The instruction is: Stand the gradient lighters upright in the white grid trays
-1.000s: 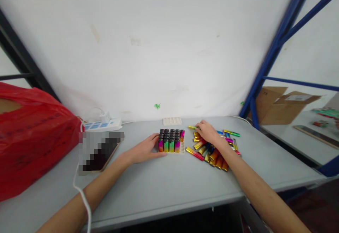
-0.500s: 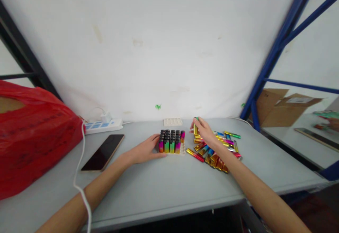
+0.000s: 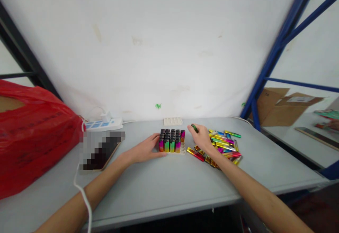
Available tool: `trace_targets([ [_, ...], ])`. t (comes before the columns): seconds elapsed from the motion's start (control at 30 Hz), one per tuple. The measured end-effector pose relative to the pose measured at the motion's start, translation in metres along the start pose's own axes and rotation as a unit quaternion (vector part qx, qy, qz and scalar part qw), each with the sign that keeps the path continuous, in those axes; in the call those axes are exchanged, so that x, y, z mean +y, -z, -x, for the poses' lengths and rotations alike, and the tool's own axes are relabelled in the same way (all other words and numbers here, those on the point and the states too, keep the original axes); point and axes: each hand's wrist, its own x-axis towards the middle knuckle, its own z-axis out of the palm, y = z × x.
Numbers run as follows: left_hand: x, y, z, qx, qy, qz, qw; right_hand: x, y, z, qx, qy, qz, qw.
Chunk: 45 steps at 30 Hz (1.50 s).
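Note:
My left hand (image 3: 146, 149) is at the left side of a pale slotted tray (image 3: 183, 149), its thumb along the front edge and its fingers toward the back. Rows of shiny multicoloured lighters (image 3: 170, 144) with black tops stand upright in this tray. The tray's right column holds a lighter at the back, with bare slots in front of it. Just right of the tray, my right hand (image 3: 200, 136) is closed around a lighter (image 3: 195, 128); only its dark and green end shows. Under and beside that wrist lies a loose pile of metallic lighters (image 3: 224, 141), partly hidden by the arm.
Another pale slotted tray (image 3: 173, 121) lies by the wall. On the left are a phone (image 3: 106, 155), partly pixelated, a white cable (image 3: 84, 197), a power strip (image 3: 106, 124) and a red plastic bag (image 3: 39, 137). Beyond the blue frame (image 3: 275, 59) stands a cardboard box (image 3: 278, 109).
My right hand has moved slightly down over the near side of the pile, and the lighter in it has tilted from upright. My left hand stays in place at the tray.

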Motion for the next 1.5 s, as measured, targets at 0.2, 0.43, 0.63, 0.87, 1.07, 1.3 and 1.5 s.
trace_targets([
  [0.2, 0.003, 0.001, 0.0, -0.005, 0.013, -0.003, 1.0, -0.005, 0.005, 0.001, -0.02, 0.009, 0.033, 0.999],
  [0.43, 0.002, 0.001, 0.0, -0.01, 0.01, -0.005, 1.0, -0.01, 0.026, -0.001, -0.159, 0.151, 0.128, 0.967],
  [0.63, 0.002, 0.001, -0.001, -0.015, 0.009, 0.001, 1.0, -0.005, 0.031, -0.003, -0.23, 0.143, 0.205, 0.94],
  [0.87, 0.004, 0.001, 0.0, -0.006, 0.005, 0.002, 1.0, 0.004, 0.019, 0.0, -0.257, 0.125, 0.234, 0.929],
  [1.07, 0.003, 0.001, 0.0, -0.003, 0.011, 0.001, 1.0, 0.003, 0.02, 0.001, -0.281, 0.126, 0.307, 0.9],
  [1.3, 0.001, 0.0, 0.0, -0.007, 0.013, 0.005, 1.0, -0.005, 0.026, 0.003, -0.291, 0.119, 0.248, 0.916],
  [1.5, 0.0, 0.0, 0.0, -0.005, 0.004, 0.005, 1.0, 0.023, 0.053, -0.016, -0.181, 0.1, 0.209, 0.956],
])
